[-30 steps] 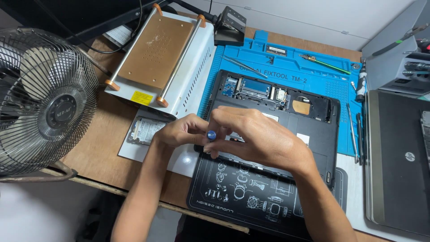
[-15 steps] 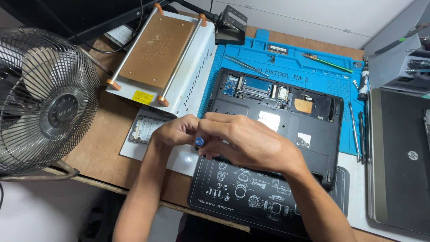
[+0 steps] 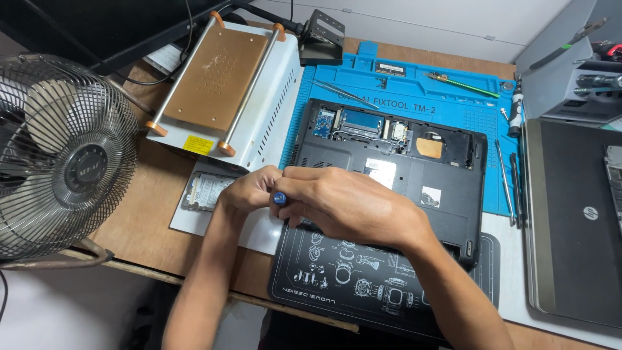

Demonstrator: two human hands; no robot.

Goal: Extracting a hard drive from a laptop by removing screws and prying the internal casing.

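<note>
Your right hand [image 3: 343, 204] is closed around a screwdriver [image 3: 279, 198], of which only the blue cap of the handle shows between your hands; your left hand [image 3: 249, 191] curls against it from the other side, fingers touching the tool, though whether it truly grips it you cannot tell; both hands sit over the near left corner of the opened black laptop [image 3: 414, 175], which lies on the blue work mat [image 3: 402, 81]; a metal fan [image 3: 61, 155] stands at the left.

A wooden desk [image 3: 149, 194] carries a blue mat [image 3: 453, 78], black mat [image 3: 337, 285], fan [image 3: 58, 155] and white machine [image 3: 259, 123].
</note>
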